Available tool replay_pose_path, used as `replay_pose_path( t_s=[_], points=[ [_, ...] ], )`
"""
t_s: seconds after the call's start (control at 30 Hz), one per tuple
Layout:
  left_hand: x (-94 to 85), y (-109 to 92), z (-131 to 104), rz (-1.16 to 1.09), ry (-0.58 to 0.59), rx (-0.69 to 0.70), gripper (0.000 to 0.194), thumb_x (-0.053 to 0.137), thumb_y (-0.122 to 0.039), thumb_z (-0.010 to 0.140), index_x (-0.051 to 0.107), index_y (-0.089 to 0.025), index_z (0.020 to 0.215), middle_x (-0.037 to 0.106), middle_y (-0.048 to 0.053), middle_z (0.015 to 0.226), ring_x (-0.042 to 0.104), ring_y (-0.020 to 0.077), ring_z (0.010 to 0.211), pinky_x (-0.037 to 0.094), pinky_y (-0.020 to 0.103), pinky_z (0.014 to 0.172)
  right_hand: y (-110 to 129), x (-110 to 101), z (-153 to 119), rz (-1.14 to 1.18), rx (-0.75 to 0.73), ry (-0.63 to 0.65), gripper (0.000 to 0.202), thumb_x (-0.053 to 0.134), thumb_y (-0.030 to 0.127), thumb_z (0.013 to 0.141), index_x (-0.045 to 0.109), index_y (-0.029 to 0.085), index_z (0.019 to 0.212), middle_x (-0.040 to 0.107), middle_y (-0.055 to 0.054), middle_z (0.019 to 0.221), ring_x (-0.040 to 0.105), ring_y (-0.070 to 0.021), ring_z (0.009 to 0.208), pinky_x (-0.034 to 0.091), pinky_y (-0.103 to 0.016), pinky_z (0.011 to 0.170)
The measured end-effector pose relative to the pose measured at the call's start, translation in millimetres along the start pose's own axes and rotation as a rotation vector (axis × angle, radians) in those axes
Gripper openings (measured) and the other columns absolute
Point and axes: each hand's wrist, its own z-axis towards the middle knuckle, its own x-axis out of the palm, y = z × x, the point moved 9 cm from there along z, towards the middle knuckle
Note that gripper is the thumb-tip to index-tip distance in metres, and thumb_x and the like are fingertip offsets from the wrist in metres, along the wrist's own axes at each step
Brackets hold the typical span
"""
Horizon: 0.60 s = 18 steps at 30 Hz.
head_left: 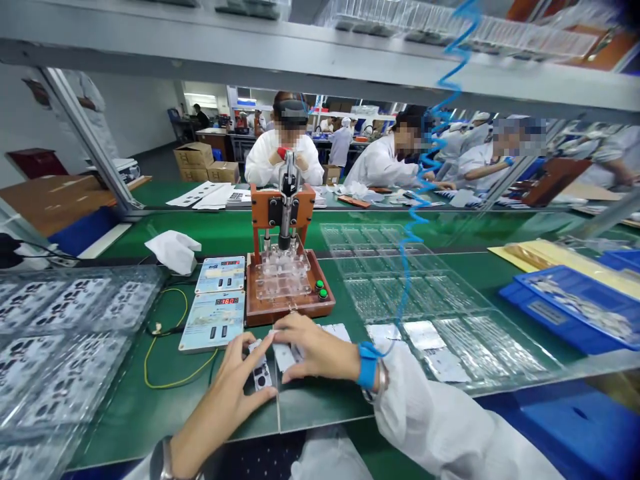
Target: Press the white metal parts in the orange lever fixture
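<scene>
My left hand [233,383] is closed around the edges of a small pale plate with black round spots [261,377], its thumb at the lower end and its fingers at the upper. Beside it, my right hand [313,348] grips a flat white rectangular piece [284,359] between thumb and fingers. The fingertips of both hands nearly meet at the top. Just beyond them stands an orange-brown press fixture [289,313] with a clear plastic block and two green buttons. Another white piece [336,332] lies partly behind my right hand.
Two control boxes [213,327] with red digits stand left of the press, near a yellow wire [146,367]. Clear trays of spotted parts [65,353] fill the left; a clear compartment tray [480,380] lies right. A blue coiled cord [407,267] hangs to my wrist strap. Blue bins [550,320] sit far right.
</scene>
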Motion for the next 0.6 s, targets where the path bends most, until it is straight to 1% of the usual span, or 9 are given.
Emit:
replay_pose_path(
  t_s=[0.03,0.1,0.17,0.23,0.33,0.4,0.47,0.53,0.6],
  points=[
    [-9.1,-4,3,0.001,-0.032,-0.001,0.064,0.063,-0.029,0.082,0.037,-0.038,0.14,0.045,0.007,0.123,0.045,0.0286,0.12,0.042,0.046,0.099,-4,-18,-2,0.018,-0.003,-0.076,0.06,0.075,0.048,0.067,0.061,0.017,0.116,0.055,-0.013,0.123,0.05,-0.0259,0.114,0.043,-0.039,0.098],
    [-28.7,-8,15,0.0,-0.12,-0.005,0.05,0.057,-0.039,0.086,0.046,-0.037,0.135,0.043,0.008,0.123,0.043,0.0301,0.121,0.04,0.049,0.1,-20,-52,-3,0.01,0.033,-0.195,0.058,0.075,0.047,0.067,0.062,0.018,0.115,0.053,-0.013,0.127,0.047,-0.0262,0.118,0.039,-0.042,0.101],
    [-44.7,-8,34,-0.02,-0.202,0.0,0.04,0.053,-0.045,0.088,0.054,-0.033,0.126,0.042,0.009,0.125,0.041,0.0309,0.122,0.036,0.051,0.102,-43,-76,2,-0.028,0.106,-0.238,0.056,0.076,0.045,0.067,0.063,0.019,0.115,0.054,-0.013,0.127,0.045,-0.0275,0.119,0.038,-0.046,0.101],
    [-53.6,-6,59,-0.053,-0.252,0.027,0.036,0.052,-0.047,0.088,0.056,-0.029,0.119,0.044,0.009,0.126,0.04,0.0304,0.124,0.032,0.052,0.104,-66,-88,13,-0.065,0.181,-0.225,0.055,0.076,0.042,0.068,0.063,0.02,0.115,0.054,-0.013,0.128,0.044,-0.0288,0.119,0.036,-0.049,0.101],
    [-55.6,3,96,-0.074,-0.278,0.057,0.034,0.056,-0.045,0.086,0.056,-0.025,0.113,0.046,0.01,0.131,0.039,0.0295,0.127,0.028,0.052,0.106,-89,-88,30,-0.078,0.244,-0.157,0.056,0.077,0.042,0.067,0.063,0.02,0.116,0.053,-0.012,0.131,0.041,-0.0306,0.121,0.035,-0.05,0.102],
    [-50.4,10,115,-0.051,-0.244,0.048,0.035,0.058,-0.042,0.085,0.055,-0.023,0.114,0.046,0.011,0.135,0.038,0.0294,0.129,0.026,0.052,0.107,-94,-83,36,-0.076,0.251,-0.116,0.055,0.077,0.043,0.068,0.063,0.022,0.117,0.052,-0.01,0.133,0.04,-0.0314,0.122,0.035,-0.05,0.102],
    [-43.2,17,127,-0.003,-0.179,0.031,0.036,0.059,-0.039,0.085,0.054,-0.023,0.116,0.045,0.012,0.138,0.036,0.0294,0.131,0.024,0.053,0.108,-94,-78,36,-0.08,0.25,-0.091,0.048,0.069,0.043,0.076,0.061,0.025,0.121,0.048,-0.007,0.137,0.038,-0.0314,0.125,0.032,-0.052,0.103],
    [-38.2,20,132,0.044,-0.124,0.018,0.037,0.058,-0.039,0.085,0.054,-0.023,0.118,0.04,0.011,0.143,0.031,0.0292,0.134,0.022,0.053,0.108,-92,-74,33,-0.085,0.259,-0.076,0.041,0.058,0.041,0.086,0.057,0.028,0.125,0.044,-0.006,0.142,0.034,-0.0311,0.129,0.027,-0.055,0.105],
    [-36.6,20,134,0.069,-0.092,0.019,0.038,0.058,-0.038,0.085,0.053,-0.023,0.12,0.039,0.01,0.145,0.029,0.0285,0.136,0.021,0.052,0.109,-91,-71,29,-0.078,0.285,-0.071,0.039,0.05,0.039,0.091,0.054,0.029,0.128,0.04,-0.005,0.145,0.029,-0.031,0.133,0.024,-0.057,0.106]
  ],
)
